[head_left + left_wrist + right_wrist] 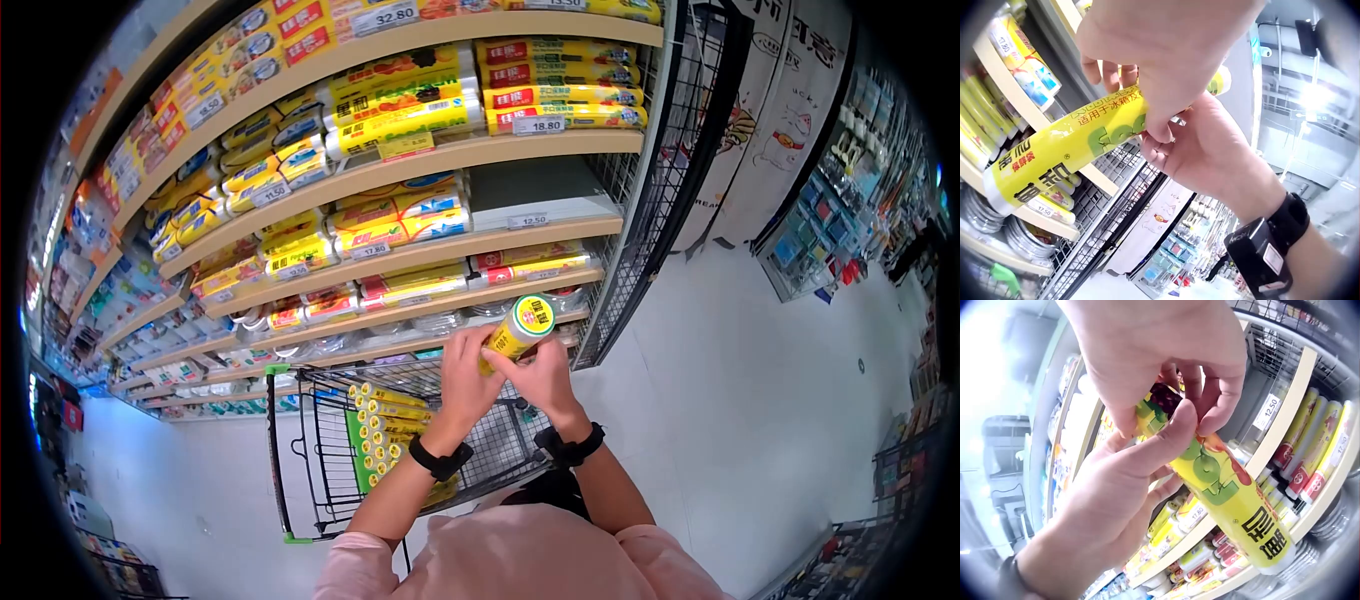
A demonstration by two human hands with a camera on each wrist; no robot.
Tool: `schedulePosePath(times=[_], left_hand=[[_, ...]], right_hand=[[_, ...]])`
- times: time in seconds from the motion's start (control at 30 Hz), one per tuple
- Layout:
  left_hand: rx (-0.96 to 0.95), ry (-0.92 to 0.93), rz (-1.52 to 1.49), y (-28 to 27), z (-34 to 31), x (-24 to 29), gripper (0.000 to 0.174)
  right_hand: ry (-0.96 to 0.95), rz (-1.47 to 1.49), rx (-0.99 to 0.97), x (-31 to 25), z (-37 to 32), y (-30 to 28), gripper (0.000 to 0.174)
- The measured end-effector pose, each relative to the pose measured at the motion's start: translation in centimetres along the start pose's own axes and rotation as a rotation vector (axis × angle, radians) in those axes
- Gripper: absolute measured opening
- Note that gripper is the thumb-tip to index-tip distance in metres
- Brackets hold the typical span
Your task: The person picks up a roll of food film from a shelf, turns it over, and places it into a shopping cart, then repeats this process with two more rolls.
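Note:
A yellow roll of food bags [510,333] with a green-rimmed round end is held in front of the body, over the far side of a cart. Both hands grip it near its middle. In the head view my left hand [468,378] holds its left side and my right hand [548,382] its right, thumbs close together. In the left wrist view the left hand [1166,56] lies over the roll [1054,153], with the right hand [1210,137] beside it. The right wrist view shows the right hand [1166,350] above and the left hand [1116,487] below.
A black wire cart [300,450] with green corners holds several yellow rolls [385,425] stacked on its left side. Ahead stands a shelf rack [420,255] of boxed and rolled bags with price tags. A black mesh panel [640,200] closes its right end; white floor [690,400] lies beyond.

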State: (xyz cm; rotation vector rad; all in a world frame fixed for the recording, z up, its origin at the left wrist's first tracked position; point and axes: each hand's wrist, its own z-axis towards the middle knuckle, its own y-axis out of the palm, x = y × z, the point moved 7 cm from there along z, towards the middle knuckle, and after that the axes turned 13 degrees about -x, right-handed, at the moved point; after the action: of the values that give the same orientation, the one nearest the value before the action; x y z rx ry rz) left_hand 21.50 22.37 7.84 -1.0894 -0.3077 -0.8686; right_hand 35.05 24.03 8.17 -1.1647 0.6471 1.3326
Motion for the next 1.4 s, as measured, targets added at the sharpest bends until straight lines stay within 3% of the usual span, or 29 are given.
schedulePosePath(times=[0.17,0.23,0.3,0.4,0.5,0.53,0.63,0.77,0.8,0.9,0.93,1.0,1.1,1.13,1.27,1.4], left_hand=[[0.026,-0.002,-0.168,-2.5,-2.1,-1.8,0.05],[0.022,-0.036,-0.306,-3.4,-2.4,-3.0,0.05],[-0.025,-0.069,-0.545,-3.2,-2.8,-5.2,0.057],[-0.076,-0.129,-0.828,-4.3,-2.6,-6.5,0.065],[-0.067,-0.233,-1.073,-5.3,-3.1,-7.7,0.061],[-0.044,-0.183,-1.075,-5.6,-3.0,-8.1,0.056],[-0.095,-0.301,-1.314,-5.8,-3.6,-9.3,0.053],[-0.055,-0.291,-1.571,-6.5,-4.4,-9.6,0.048],[-0.051,-0.28,-1.589,-6.9,-4.5,-9.5,0.05],[-0.07,-0.34,-1.353,-6.9,-4.5,-10.2,0.055],[-0.084,-0.4,-1.129,-7.1,-4.9,-10.1,0.06],[-0.057,-0.43,-1.093,-7.5,-5.3,-10.6,0.061],[-0.018,-0.404,-1.133,-8.3,-6.0,-11.9,0.056],[-0.015,-0.428,-1.217,-8.7,-6.3,-12.0,0.054],[0.057,-0.392,-1.512,-8.9,-7.0,-13.4,0.053],[0.03,-0.317,-1.63,-8.5,-7.4,-13.6,0.048]], right_hand=[[0.004,0.016,-0.278,-1.3,-0.3,2.5,0.059],[-0.021,-0.065,-0.371,-1.1,-0.2,3.4,0.073],[0.183,0.009,-0.481,-0.1,-0.5,4.3,0.079],[0.209,0.152,-0.58,2.0,-1.0,5.7,0.077],[0.313,0.453,-0.748,3.6,-2.4,7.9,0.069],[0.344,0.536,-0.789,3.8,-2.9,8.6,0.065],[0.354,0.669,-0.873,2.9,-3.7,10.3,0.065],[0.313,0.872,-1.042,0.3,-4.1,12.1,0.067],[0.344,0.918,-1.044,0.3,-4.1,12.5,0.07],[0.329,0.611,-0.911,1.4,-3.7,13.3,0.074],[0.278,0.511,-0.864,1.8,-3.4,13.5,0.075],[0.173,0.317,-0.767,1.8,-3.0,14.0,0.077],[0.244,0.35,-0.751,0.2,-3.4,14.4,0.078],[0.231,0.513,-0.737,1.4,-3.6,14.6,0.069],[0.359,0.593,-0.829,2.0,-3.8,14.5,0.042],[0.433,0.863,-0.901,1.2,-4.4,15.8,0.044]])
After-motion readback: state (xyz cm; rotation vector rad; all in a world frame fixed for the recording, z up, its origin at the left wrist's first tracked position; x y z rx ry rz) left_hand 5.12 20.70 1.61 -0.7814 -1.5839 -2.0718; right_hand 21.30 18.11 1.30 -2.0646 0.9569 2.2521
